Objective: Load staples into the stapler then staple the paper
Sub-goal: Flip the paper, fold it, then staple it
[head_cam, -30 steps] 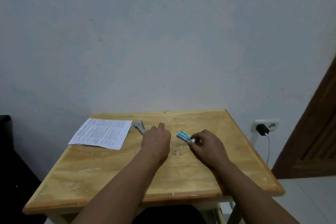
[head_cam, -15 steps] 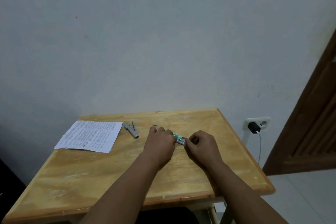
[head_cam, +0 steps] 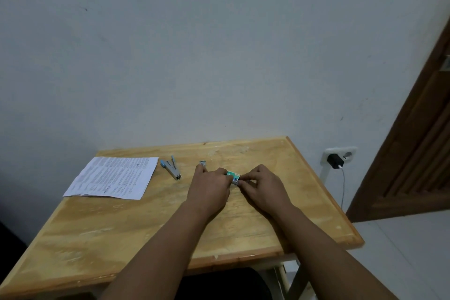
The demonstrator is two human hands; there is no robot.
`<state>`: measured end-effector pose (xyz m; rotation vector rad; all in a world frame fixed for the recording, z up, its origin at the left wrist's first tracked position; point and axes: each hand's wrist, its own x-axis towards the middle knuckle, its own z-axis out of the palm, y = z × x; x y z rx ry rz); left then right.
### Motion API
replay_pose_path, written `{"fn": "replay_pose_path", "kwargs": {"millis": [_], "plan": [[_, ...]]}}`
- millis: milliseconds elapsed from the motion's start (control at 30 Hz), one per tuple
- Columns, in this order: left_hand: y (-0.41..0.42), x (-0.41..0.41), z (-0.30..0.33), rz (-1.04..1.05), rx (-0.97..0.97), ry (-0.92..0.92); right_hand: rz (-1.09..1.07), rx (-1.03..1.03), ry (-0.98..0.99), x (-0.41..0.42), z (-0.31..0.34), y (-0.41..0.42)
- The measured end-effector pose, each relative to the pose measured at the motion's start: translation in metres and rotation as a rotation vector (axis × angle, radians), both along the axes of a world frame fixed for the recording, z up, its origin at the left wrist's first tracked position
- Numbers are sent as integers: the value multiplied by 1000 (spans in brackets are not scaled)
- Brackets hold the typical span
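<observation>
A small green staple box point(head_cam: 233, 176) sits between my two hands on the wooden table point(head_cam: 136, 231). My left hand point(head_cam: 210, 187) grips its left end and my right hand point(head_cam: 261, 186) pinches its right end. A small metal strip of staples point(head_cam: 203, 164) lies just beyond my left fingers. The grey stapler point(head_cam: 171, 170) with blue tips lies spread apart to the left, untouched. The printed paper sheets point(head_cam: 114, 176) lie flat at the table's far left.
A grey wall stands right behind the table. A wall socket with a black charger point(head_cam: 335, 161) and a hanging cable is at the right. A brown wooden door point(head_cam: 414, 143) is at the far right.
My left hand moved right from near the stapler onto the staple box, joining my right hand on it. The view shifted to the right and slightly down.
</observation>
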<state>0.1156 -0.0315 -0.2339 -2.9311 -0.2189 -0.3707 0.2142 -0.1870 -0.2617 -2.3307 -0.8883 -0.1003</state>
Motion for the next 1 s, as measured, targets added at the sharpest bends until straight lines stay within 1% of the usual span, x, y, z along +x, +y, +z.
{"fn": "replay_pose_path", "kwargs": {"millis": [267,433,633,733,933,1000], "plan": [[0,0,2,-3,6,0,-35,41,83,-3,5,-1],[-1,0,4,3,-2,8,-46,101,139,-3,9,-3],[-2,0,5,11,-8,15,-59,321,271,-1,10,-6],[-3,1,4,13,-26,12,-80,422,292,-2,12,-9],[-3,2,3,19,-27,12,-112,484,323,-5,16,-10],[-3,2,3,18,-22,9,-191,469,265,-6,16,-11]]}}
